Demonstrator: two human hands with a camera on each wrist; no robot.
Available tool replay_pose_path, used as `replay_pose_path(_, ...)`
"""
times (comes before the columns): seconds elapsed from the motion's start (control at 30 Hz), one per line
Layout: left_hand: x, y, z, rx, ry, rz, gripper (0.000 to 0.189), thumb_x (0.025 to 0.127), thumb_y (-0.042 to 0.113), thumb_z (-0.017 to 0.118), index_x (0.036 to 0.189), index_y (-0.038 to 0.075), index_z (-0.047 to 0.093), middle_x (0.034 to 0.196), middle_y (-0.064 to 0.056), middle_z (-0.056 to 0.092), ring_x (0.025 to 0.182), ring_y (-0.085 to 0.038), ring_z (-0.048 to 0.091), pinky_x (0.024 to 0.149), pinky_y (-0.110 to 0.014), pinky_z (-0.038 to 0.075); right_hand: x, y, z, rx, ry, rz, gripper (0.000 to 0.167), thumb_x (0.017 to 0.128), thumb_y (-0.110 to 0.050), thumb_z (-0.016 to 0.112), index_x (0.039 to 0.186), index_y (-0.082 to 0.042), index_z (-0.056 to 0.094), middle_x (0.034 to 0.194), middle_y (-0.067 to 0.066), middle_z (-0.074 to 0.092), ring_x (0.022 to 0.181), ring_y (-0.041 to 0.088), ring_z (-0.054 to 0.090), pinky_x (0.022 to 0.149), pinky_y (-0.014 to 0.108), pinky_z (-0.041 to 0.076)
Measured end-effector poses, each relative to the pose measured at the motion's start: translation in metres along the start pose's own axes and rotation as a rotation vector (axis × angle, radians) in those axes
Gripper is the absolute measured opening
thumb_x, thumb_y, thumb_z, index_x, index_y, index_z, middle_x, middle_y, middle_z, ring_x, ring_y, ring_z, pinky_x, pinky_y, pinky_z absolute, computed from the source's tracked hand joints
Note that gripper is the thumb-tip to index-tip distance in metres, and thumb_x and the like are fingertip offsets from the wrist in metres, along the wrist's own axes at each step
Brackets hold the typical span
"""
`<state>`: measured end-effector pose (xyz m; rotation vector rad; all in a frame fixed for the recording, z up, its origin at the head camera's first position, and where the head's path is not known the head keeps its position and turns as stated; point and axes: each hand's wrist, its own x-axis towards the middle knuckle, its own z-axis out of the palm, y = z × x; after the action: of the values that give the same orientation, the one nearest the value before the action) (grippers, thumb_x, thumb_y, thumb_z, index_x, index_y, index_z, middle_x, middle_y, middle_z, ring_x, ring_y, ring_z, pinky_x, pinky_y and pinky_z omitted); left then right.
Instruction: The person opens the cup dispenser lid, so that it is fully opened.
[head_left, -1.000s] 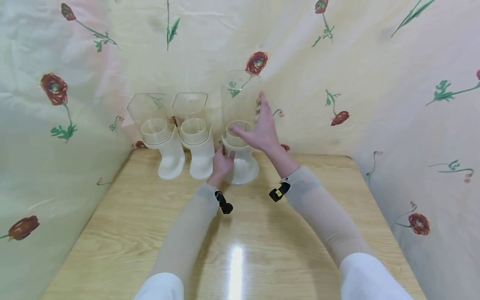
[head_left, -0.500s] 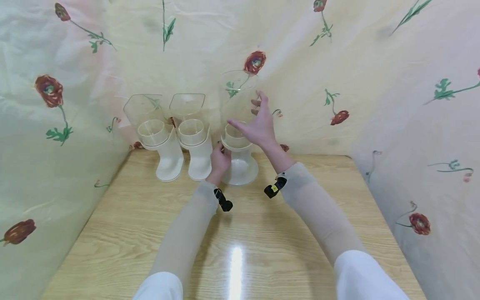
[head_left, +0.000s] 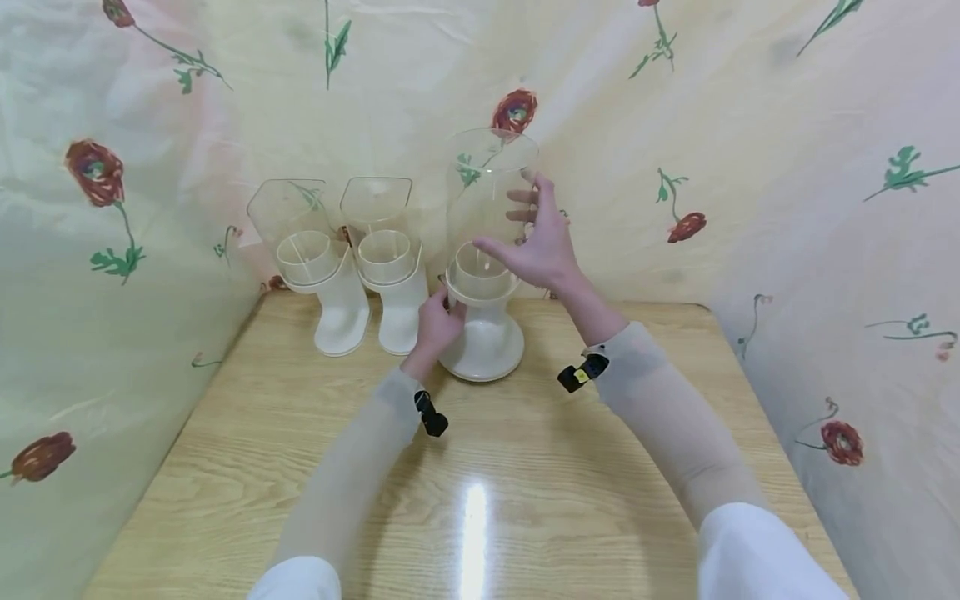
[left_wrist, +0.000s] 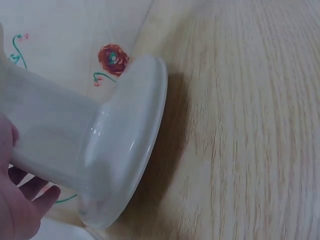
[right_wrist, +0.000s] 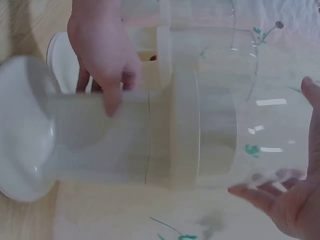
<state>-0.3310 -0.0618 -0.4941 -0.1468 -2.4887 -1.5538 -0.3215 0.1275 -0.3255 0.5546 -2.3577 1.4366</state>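
A tall clear cylinder (head_left: pixel 487 192) sits in the ring-shaped collar of a white pedestal stand (head_left: pixel 483 350) with a round, flared base. My left hand (head_left: pixel 441 323) grips the stand's stem from the left, just below the collar. In the left wrist view, a dark shadow lies beside the rim of the base (left_wrist: pixel 125 145), which is close over the wood. My right hand (head_left: pixel 546 246) holds the clear cylinder from the right, thumb in front and fingers curled behind, seen through the clear wall. The right wrist view shows both hands on this one piece, with the left thumb across the stem.
Two similar white stands with angular clear containers, one at the left (head_left: pixel 341 312) and one nearer (head_left: pixel 401 312), are to the left of my left hand. Flower-printed cloth (head_left: pixel 600 150) hangs behind and at both sides of the wooden table (head_left: pixel 375 483).
Both hands have brought the white stand and its clear cylinder slightly toward me and to the right. Its gap from the neighbouring stand is wider at the base. The other stands keep their places.
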Motion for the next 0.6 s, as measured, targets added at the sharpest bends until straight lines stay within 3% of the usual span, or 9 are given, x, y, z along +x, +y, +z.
replay_pose_path(0.17,-0.006,0.0,-0.008,0.041,-0.076,0.06,0.03,0.101,0.012,0.064,0.129,-0.002,0.067,0.128,-0.026,0.073,0.117,-0.039,0.071,0.103,-0.05,0.061,-0.005,-0.011,-0.01,0.043,-0.095,-0.058,0.106,0.079,-0.034,0.094,0.16,-0.023,0.027,0.155,0.015,0.056,0.131,0.036,0.065,0.09,0.055,0.063)
replay_pose_path(0.37,-0.018,0.004,-0.022,0.03,-0.193,0.116,0.027,0.1,0.007,0.063,0.124,-0.003,0.068,0.114,-0.026,0.073,0.104,-0.038,0.069,0.095,-0.049,0.059,-0.013,-0.024,-0.02,0.129,-0.187,-0.129,0.103,0.082,-0.017,0.092,0.161,-0.022,0.026,0.153,0.017,0.058,0.13,0.036,0.067,0.092,0.061,0.063)
replay_pose_path(0.47,-0.025,0.005,-0.029,-0.007,-0.263,0.136,0.035,0.098,0.006,0.068,0.131,-0.003,0.064,0.125,-0.025,0.071,0.119,-0.038,0.067,0.107,-0.05,0.055,-0.017,-0.029,-0.026,0.153,-0.23,-0.167,0.105,0.081,-0.009,0.09,0.163,-0.02,0.025,0.152,0.014,0.058,0.13,0.033,0.067,0.093,0.06,0.064)
replay_pose_path(0.6,-0.034,0.004,-0.035,-0.061,-0.321,0.189,0.05,0.094,0.006,0.075,0.14,-0.002,0.057,0.139,-0.025,0.066,0.139,-0.041,0.058,0.122,-0.054,0.046,-0.023,-0.034,-0.032,0.188,-0.284,-0.217,0.107,0.08,-0.01,0.091,0.164,-0.019,0.025,0.152,0.016,0.057,0.131,0.036,0.066,0.092,0.061,0.064)
